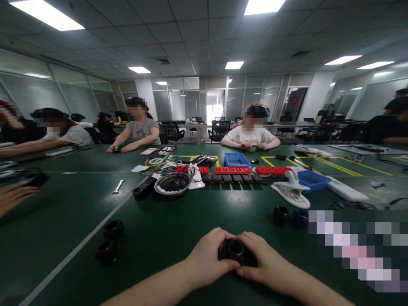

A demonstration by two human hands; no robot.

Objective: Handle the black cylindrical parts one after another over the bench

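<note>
Left hand (208,258), ours: fingers and thumb bent around one side of a black ring (236,250). Right hand (262,260), ours: curved likewise about the other side, thumb tips close together at the near edge. Black ring, one: held between both our hands, low over the green table (178,229); our fingers cover its sides, and whether it touches the table we cannot tell. Left-side rings (106,252), black: two, near each other. Right-side rings (281,216), black: two, side by side. Beyond: wrench (119,187); metal bowl (157,187); red blocks (232,170), in a row; white clip (292,194), partly hiding a blue tray (315,186). Far left: co-worker's hand (15,196).
</note>
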